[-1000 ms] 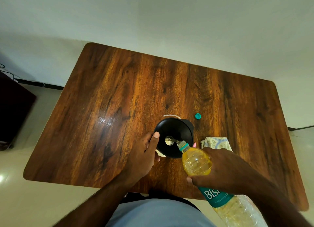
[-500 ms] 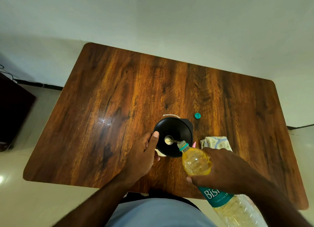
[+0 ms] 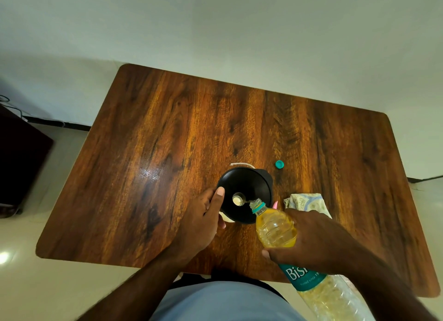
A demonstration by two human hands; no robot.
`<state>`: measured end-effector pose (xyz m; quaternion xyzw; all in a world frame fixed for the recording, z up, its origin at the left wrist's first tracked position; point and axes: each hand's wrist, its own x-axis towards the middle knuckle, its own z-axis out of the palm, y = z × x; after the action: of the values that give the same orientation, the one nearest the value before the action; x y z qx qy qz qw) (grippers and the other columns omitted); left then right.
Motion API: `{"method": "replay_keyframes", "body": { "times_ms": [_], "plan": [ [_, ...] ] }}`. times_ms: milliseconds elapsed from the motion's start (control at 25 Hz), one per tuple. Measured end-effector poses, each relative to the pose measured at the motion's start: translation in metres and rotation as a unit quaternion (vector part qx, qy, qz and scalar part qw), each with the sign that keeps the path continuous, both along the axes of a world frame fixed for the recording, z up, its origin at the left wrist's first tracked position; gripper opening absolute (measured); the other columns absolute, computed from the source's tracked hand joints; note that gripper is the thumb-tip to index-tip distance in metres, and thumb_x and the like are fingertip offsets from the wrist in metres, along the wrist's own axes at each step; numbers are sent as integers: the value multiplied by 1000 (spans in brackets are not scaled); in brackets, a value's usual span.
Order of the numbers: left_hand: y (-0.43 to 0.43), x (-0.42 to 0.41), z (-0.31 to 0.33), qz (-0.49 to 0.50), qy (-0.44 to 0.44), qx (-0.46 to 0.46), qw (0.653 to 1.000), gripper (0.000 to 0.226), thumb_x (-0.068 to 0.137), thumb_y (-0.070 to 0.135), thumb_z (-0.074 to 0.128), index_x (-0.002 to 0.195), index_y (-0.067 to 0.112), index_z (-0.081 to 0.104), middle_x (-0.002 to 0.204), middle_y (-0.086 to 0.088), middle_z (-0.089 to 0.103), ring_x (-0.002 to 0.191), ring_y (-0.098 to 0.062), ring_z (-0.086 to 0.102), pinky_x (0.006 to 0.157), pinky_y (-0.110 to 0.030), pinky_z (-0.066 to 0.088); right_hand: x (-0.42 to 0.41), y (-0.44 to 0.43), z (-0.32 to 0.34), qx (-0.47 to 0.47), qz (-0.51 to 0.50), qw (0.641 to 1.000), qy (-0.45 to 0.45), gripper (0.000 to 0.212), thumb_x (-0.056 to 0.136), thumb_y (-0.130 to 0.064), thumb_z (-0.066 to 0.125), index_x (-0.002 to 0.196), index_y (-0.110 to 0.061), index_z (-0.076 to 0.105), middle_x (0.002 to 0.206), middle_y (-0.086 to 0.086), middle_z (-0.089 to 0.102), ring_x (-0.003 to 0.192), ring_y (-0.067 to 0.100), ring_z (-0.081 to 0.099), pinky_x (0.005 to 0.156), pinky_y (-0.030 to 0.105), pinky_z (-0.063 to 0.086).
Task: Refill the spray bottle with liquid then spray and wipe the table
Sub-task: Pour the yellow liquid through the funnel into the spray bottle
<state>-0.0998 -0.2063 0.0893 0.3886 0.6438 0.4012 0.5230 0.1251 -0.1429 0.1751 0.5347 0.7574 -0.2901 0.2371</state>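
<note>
A black funnel (image 3: 249,184) stands near the front of the wooden table (image 3: 167,140) and hides the spray bottle beneath it; only a white sliver (image 3: 227,218) shows under its rim. My left hand (image 3: 203,220) grips the funnel's left rim. My right hand (image 3: 316,241) holds a clear plastic bottle (image 3: 275,227) of yellow liquid, tilted so its mouth is over the funnel. A thin stream runs into the funnel's hole (image 3: 237,198). A patterned cloth (image 3: 306,202) lies just right of the funnel. A pink part (image 3: 275,204) peeks out between funnel and cloth.
A teal bottle cap (image 3: 279,164) lies on the table behind the funnel to the right. A thin white tube (image 3: 241,164) shows behind the funnel. Dark furniture (image 3: 21,162) stands on the floor to the left. A wall runs behind the table.
Almost nothing has moved. Both hands keep their hold, and the bottle stays tilted over the funnel with liquid still running.
</note>
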Motion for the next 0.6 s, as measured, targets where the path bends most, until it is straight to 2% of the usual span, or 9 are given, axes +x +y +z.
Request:
{"method": "replay_keyframes", "body": {
  "times_ms": [120, 240, 400, 480, 600],
  "plan": [
    [1, 1, 2, -2, 3, -4, 1000, 30, 109, 34, 39, 117, 22, 65, 66, 16, 70, 50, -2, 60, 46, -13, 43, -1, -1, 2, 12, 1, 1000, 1, 93, 67, -89, 57, 138, -30, 44, 125, -13, 65, 89, 3, 59, 83, 15, 51],
    [1, 1, 4, -5, 7, -4, 1000, 29, 109, 34, 39, 118, 24, 65, 68, 16, 71, 51, -3, 61, 46, -14, 43, 0, -2, 2, 30, 0, 1000, 11, 102, 63, -92, 55, 143, -30, 41, 128, -11, 65, 102, 6, 64, 87, 21, 54],
    [1, 2, 6, -12, 24, -7, 1000, 28, 109, 36, 38, 109, 28, 64, 67, 15, 70, 49, -3, 60, 46, -15, 43, 0, 1, 5, 48, -13, 998, 31, 98, 64, -92, 55, 141, -32, 41, 129, -14, 64, 104, 7, 65, 84, 18, 53],
    [1, 2, 3, -13, 30, -3, 999, 29, 108, 38, 37, 106, 29, 64, 64, 8, 69, 50, -4, 59, 46, -18, 44, 3, 3, 6, 55, -32, 996, 66, 96, 62, -92, 57, 139, -36, 41, 127, -16, 64, 100, 6, 65, 84, 18, 54],
    [2, 2, -2, -16, 52, -8, 999, 32, 105, 45, 38, 109, 29, 65, 66, -1, 70, 51, -7, 61, 49, -22, 47, 17, 5, 3, 84, -81, 982, 146, 98, 53, -99, 55, 133, -44, 43, 120, -22, 65, 99, 3, 65, 88, 26, 57]
  ]
}}
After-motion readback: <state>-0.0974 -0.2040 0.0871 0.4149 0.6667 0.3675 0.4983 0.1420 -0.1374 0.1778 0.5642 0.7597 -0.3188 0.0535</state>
